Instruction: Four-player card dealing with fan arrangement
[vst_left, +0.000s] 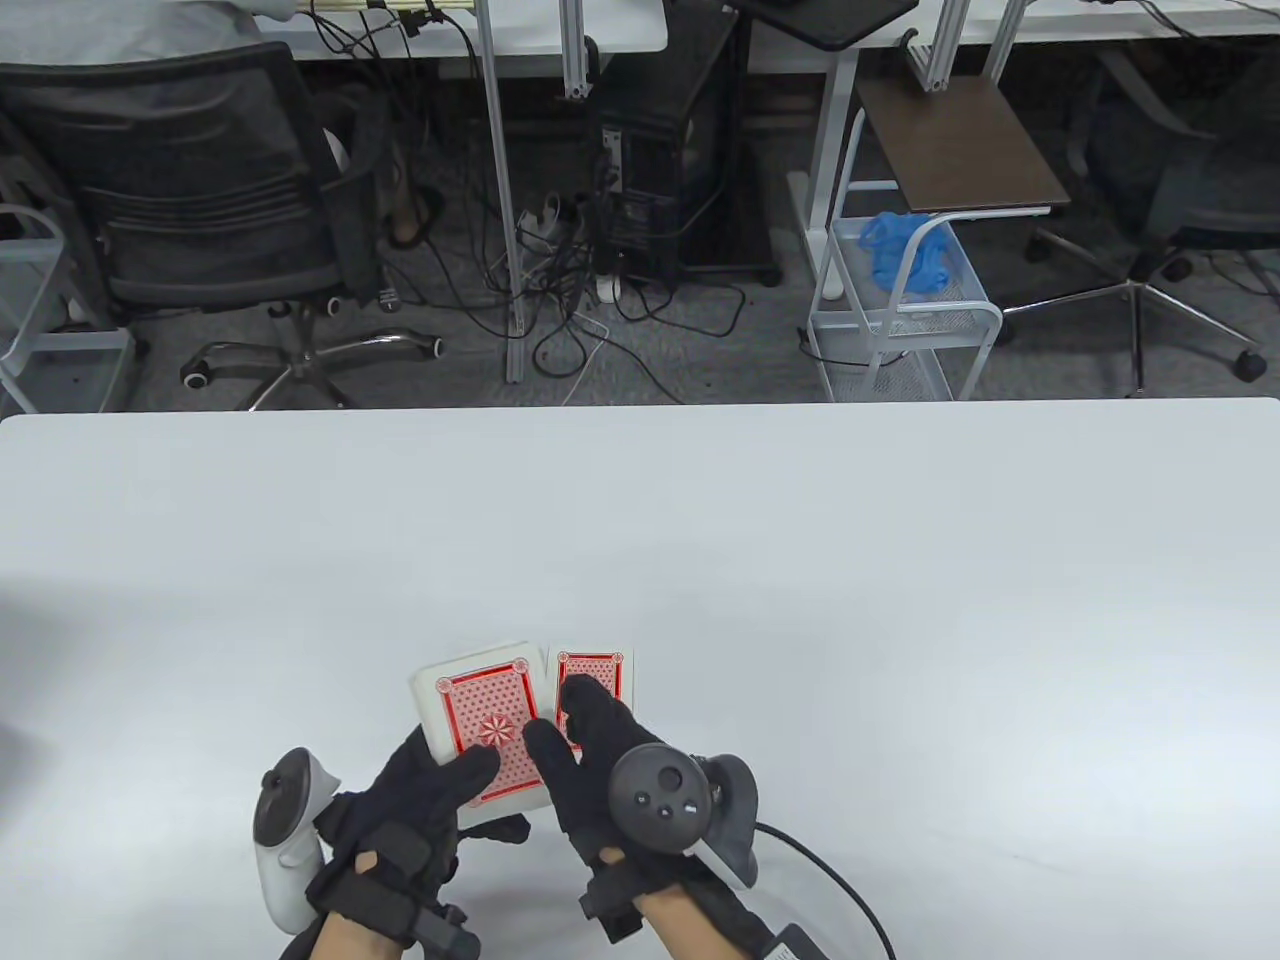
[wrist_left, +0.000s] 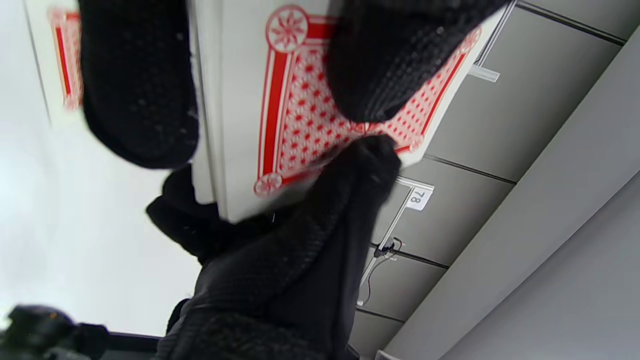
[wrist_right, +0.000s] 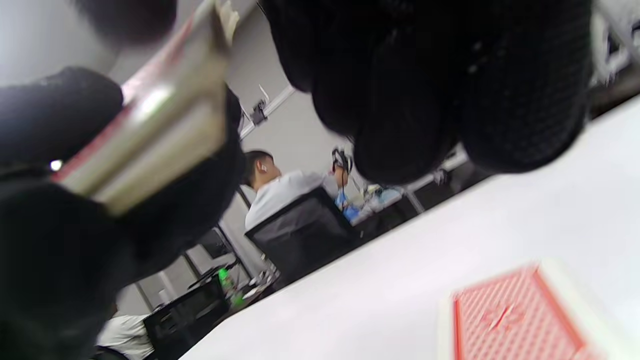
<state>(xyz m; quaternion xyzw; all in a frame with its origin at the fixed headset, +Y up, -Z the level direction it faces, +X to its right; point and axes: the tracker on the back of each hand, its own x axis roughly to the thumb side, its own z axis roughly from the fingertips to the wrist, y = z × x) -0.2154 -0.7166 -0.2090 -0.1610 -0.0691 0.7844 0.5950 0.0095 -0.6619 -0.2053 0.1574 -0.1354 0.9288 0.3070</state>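
One thick deck of red-backed playing cards (vst_left: 485, 725); one single red-backed card (vst_left: 600, 672) just right of it on one white table (vst_left: 800, 560). Two black-gloved hands: left (vst_left: 420, 800), right (vst_left: 590, 760).

Bright even light; blurred wrist views
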